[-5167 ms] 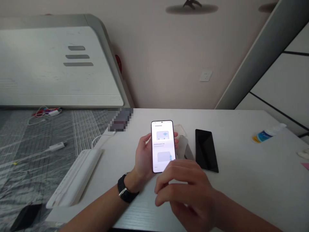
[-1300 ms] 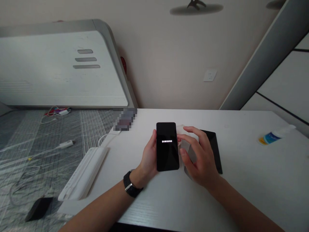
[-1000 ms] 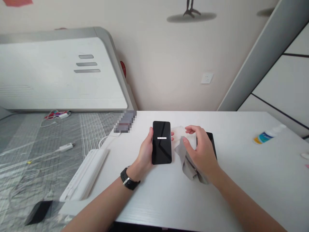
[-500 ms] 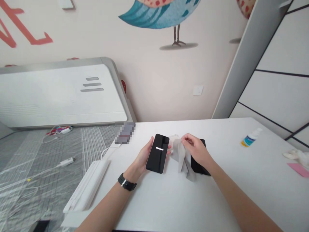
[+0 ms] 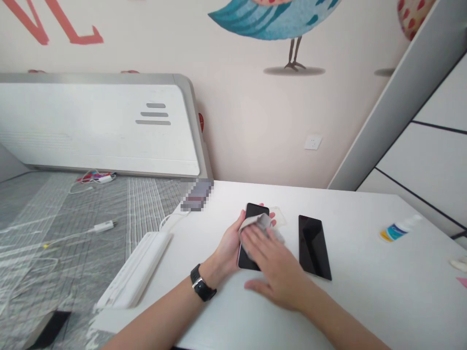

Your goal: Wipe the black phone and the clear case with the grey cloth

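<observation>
My left hand (image 5: 228, 248) is wrapped round a black smartphone (image 5: 247, 261), with its fingertips showing past the far edge. Over the middle of the screen lies a thin grey cloth (image 5: 258, 221), which hides much of the phone. My right hand (image 5: 280, 274) rests on the cloth with its fingers stretched flat and its thumb spread apart. A clear phone case (image 5: 279, 217) lies just behind the left fingertips, partly hidden. Right of my hands, a larger dark-screened device (image 5: 314, 248) lies flat on the white table (image 5: 365, 291).
A small spray bottle (image 5: 397, 229) lies on its side at the right. Along the left edge is a white power strip (image 5: 134, 272), with a blurred-out item (image 5: 197, 195) behind it. A bed (image 5: 98, 233) with a charger (image 5: 104, 225) adjoins the table's left side.
My right hand has moved left and forward with the cloth, from pinching it beside the phone to lying flat over the screen. The dark device is now uncovered. The view has shifted somewhat.
</observation>
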### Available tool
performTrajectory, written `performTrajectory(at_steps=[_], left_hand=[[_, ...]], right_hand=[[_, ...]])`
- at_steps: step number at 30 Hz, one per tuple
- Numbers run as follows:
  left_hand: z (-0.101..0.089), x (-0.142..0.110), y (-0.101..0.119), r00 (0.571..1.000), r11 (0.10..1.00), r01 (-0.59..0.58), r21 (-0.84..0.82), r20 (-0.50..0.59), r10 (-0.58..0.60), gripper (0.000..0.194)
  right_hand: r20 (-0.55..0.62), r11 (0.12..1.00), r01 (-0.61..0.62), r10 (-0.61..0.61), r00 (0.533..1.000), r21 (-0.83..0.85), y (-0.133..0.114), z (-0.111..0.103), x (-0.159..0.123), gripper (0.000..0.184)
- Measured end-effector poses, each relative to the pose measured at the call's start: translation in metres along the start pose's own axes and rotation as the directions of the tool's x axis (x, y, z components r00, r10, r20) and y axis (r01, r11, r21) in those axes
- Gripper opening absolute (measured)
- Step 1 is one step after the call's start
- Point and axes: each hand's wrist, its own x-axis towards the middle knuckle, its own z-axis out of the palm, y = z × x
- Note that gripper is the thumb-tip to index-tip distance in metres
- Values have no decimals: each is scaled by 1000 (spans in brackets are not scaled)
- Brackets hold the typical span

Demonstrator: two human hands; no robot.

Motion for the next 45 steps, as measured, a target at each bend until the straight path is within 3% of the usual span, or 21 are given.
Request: performTrajectory(at_steps=[2,3,7,10,12,15,18,21,24,29,31,33,35,38,41,43,45], left_hand=[[-3,-1,1,999,1000,27,5,18,-27,61],[-4,0,0,998,999,34,1,43,-34,62],[-3,2,-5,991,999,1,-49,131,6,60],[-5,3,-6,996,998,1,-55,90,4,58],[-7,3,-4,997,999,23,-37,73,-20,60],[-8,3,-3,996,999,35,-28,86,-33,62],[-3,1,0,997,998,30,-46,77,-27,60],[2,-3,2,996,994,-56,-94,68,62,49],[0,-1,0,998,999,-24,-25,64,26,55],[-10,4,-6,997,997,54,50,47,-57,63],[-11,4,-5,999,998,45,42,27,-47,62],[-10,3,-2,1000,999,26,36,-5,-26,61],[-9,3,0,1000,999,6,33,-23,-5,60],[-7,4,-1,999,1000,-19,25,-31,20,56],[-7,5,-2,997,999,-40,30,-72,42,50],[-7,4,0,993,997,-60,49,-103,64,51],[-7,2,4,988,993,-94,72,-116,102,55]], right_hand=[[58,994,107,-107,993,3,-1,-1,-2,99],[57,995,101,-100,993,-16,0,-1,-2,101],[-52,989,-78,72,996,-125,7,-1,-2,109],[-10,994,47,-49,999,-101,2,0,-3,123],[43,987,138,-135,990,-82,3,-5,-1,120],[55,990,46,-39,998,-136,15,-18,7,109],[19,987,-37,40,999,-155,13,-22,10,115],[61,989,108,-102,993,-102,-3,-15,0,123],[107,975,195,-184,977,-104,3,-18,-9,113],[-27,975,-78,74,997,-210,26,-27,1,102],[-30,984,-46,42,999,-173,15,-21,3,108],[17,990,72,-70,997,-122,2,-14,-1,112],[69,979,179,-173,982,-94,-1,-13,-5,103],[44,986,107,-102,994,-131,17,-21,-4,68],[-78,986,-72,61,995,-148,22,-20,2,59],[-66,995,-24,17,998,-99,8,-14,3,65],[6,994,98,-98,995,-43,-9,-8,0,73]])
